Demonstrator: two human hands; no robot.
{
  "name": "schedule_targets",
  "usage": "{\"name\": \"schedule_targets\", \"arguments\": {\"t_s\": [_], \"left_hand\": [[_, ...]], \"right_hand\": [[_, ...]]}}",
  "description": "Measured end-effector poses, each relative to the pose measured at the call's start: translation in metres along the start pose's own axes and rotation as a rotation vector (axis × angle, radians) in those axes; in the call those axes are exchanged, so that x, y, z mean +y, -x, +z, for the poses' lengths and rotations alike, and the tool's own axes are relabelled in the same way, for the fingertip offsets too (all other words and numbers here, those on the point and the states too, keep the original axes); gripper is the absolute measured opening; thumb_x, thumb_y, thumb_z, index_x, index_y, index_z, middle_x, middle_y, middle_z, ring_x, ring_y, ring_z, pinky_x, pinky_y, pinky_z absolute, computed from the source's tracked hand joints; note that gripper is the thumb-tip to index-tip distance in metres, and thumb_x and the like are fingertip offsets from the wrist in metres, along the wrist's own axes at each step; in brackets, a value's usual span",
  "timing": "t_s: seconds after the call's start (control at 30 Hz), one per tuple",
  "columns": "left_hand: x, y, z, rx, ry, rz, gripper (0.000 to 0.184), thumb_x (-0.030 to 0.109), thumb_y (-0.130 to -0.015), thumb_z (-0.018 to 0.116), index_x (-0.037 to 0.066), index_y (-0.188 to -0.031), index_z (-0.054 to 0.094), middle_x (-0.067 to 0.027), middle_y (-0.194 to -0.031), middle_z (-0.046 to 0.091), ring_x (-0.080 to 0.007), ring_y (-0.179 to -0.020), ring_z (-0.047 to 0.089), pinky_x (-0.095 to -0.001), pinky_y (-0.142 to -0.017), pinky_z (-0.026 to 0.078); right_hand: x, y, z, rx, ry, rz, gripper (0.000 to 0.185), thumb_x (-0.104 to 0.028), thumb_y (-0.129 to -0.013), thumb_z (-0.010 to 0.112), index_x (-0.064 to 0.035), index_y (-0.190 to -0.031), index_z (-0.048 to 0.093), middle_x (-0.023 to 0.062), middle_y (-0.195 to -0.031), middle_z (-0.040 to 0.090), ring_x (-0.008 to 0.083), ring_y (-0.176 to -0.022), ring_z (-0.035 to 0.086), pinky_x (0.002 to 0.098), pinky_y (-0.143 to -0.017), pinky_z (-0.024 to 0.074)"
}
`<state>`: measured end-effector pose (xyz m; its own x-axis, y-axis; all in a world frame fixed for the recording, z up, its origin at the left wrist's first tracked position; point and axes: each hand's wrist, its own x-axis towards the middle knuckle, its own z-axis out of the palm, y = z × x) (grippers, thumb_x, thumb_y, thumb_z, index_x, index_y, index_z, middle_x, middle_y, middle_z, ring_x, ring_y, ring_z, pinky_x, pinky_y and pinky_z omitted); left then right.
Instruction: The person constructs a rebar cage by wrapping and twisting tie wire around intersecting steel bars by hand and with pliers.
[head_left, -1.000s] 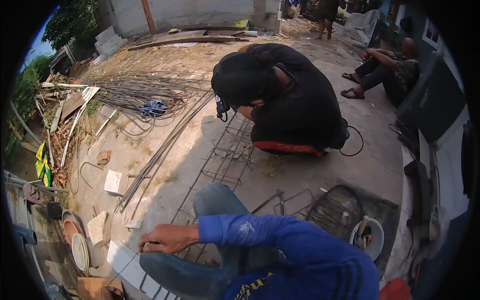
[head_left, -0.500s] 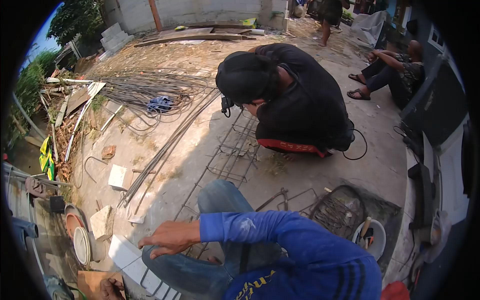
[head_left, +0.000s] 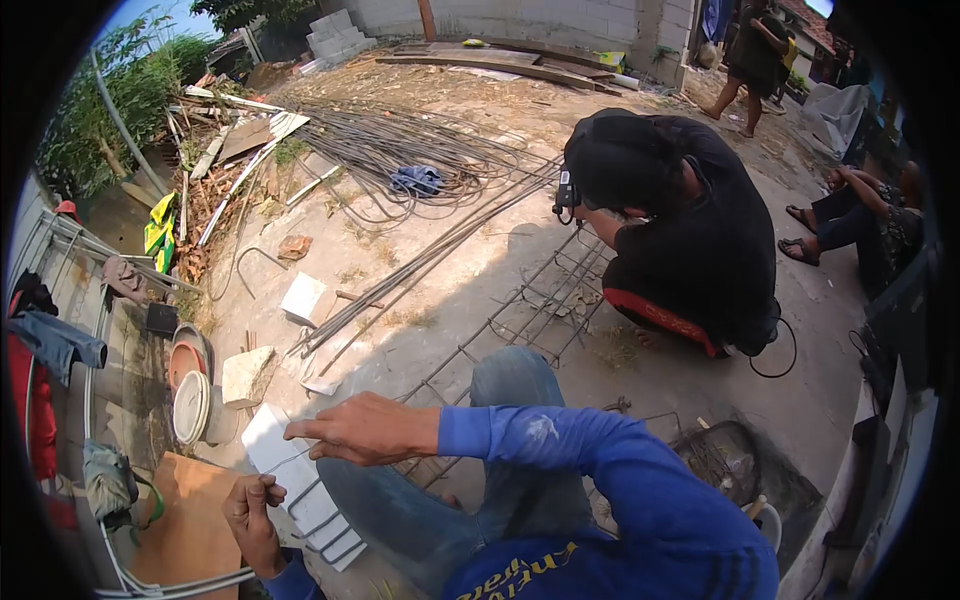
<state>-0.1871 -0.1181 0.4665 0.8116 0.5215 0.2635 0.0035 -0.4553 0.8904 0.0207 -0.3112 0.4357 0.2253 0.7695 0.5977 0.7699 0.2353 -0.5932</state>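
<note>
My right hand (head_left: 368, 428) is over my bent knee, palm down, its fingers stretched to the left and nothing visibly gripped. Lower left, my left hand (head_left: 254, 512) has its fingers curled against the thumb; anything between them is too small to make out. Both hands are near a white slab (head_left: 262, 440), on which several bent steel rods (head_left: 330, 530) lie side by side. Beyond my knees a long rebar cage (head_left: 480, 345) runs along the ground toward a crouching person in black (head_left: 690, 230), whose hand is at its far end.
Long loose rebar (head_left: 430, 255) and a tangled heap of rods (head_left: 400, 150) lie on the concrete. Stone blocks (head_left: 248, 376) and buckets (head_left: 190, 405) stand left, beside a brown board (head_left: 185, 520). A white bucket (head_left: 768, 525) is at right. A seated person (head_left: 870, 215) is behind.
My view has swung left and down, so the scene has moved right. My left hand has risen further into view beside the slab. My right hand is still over my knee.
</note>
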Motion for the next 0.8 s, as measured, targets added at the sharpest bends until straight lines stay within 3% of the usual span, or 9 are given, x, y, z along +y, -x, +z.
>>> {"name": "schedule_targets", "arguments": {"t_s": [0.17,0.33,0.53,0.63,0.73,0.8], "left_hand": [[0.014,-0.007,0.023,-0.030,0.011,-0.007,0.041,0.034,-0.107,0.060,-0.004,-0.096,0.070,-0.0084,-0.079,0.071,-0.0123,-0.071,0.062,-0.0264,-0.067,0.049],[0.010,-0.010,0.021,-0.138,0.057,-0.099,0.046,0.039,-0.106,0.061,-0.004,-0.093,0.071,-0.0099,-0.080,0.073,-0.0131,-0.071,0.063,-0.0278,-0.068,0.050],[0.003,-0.020,0.040,-0.171,0.206,-0.139,0.044,0.037,-0.107,0.059,-0.003,-0.091,0.071,-0.0078,-0.077,0.070,-0.0126,-0.070,0.062,-0.0274,-0.067,0.048],[-0.007,-0.025,0.046,-0.206,0.252,-0.170,0.043,0.036,-0.107,0.060,-0.002,-0.092,0.071,-0.0064,-0.077,0.070,-0.0117,-0.069,0.061,-0.0267,-0.067,0.048],[-0.018,-0.026,0.053,-0.230,0.287,-0.183,0.041,0.034,-0.106,0.061,-0.002,-0.092,0.072,-0.0051,-0.077,0.069,-0.0108,-0.069,0.060,-0.0261,-0.067,0.048],[-0.019,-0.027,0.058,-0.237,0.282,-0.157,0.039,0.033,-0.106,0.062,-0.002,-0.093,0.072,-0.0046,-0.078,0.069,-0.0105,-0.070,0.060,-0.0258,-0.067,0.048]], "right_hand": [[0.002,-0.026,0.007,-0.038,0.013,-0.161,0.031,-0.022,-0.097,0.066,-0.0187,-0.127,0.062,0.0105,-0.083,0.068,0.0361,-0.076,0.069,0.0473,-0.060,0.0513],[-0.002,-0.023,-0.009,-0.050,0.067,-0.141,0.033,-0.018,-0.092,0.068,-0.0256,-0.124,0.066,0.0067,-0.081,0.067,0.0336,-0.070,0.068,0.0451,-0.056,0.0505],[0.007,-0.019,-0.022,-0.130,0.312,-0.170,0.047,-0.015,-0.087,0.069,-0.0298,-0.131,0.065,0.0038,-0.077,0.062,0.0311,-0.066,0.067,0.0419,-0.053,0.0507],[0.007,-0.017,-0.033,-0.214,0.344,-0.152,0.046,-0.015,-0.088,0.069,-0.0288,-0.132,0.066,0.0045,-0.081,0.066,0.0312,-0.070,0.069,0.0425,-0.056,0.0524],[0.021,-0.011,-0.030,-0.183,0.094,-0.141,0.046,-0.014,-0.087,0.065,-0.0273,-0.131,0.067,0.0119,-0.082,0.070,0.0368,-0.076,0.070,0.0495,-0.062,0.0520],[0.025,-0.010,-0.035,-0.243,0.137,-0.133,0.043,-0.016,-0.089,0.067,-0.0250,-0.131,0.068,0.0096,-0.088,0.073,0.0348,-0.077,0.071,0.0463,-0.063,0.0541]]}}
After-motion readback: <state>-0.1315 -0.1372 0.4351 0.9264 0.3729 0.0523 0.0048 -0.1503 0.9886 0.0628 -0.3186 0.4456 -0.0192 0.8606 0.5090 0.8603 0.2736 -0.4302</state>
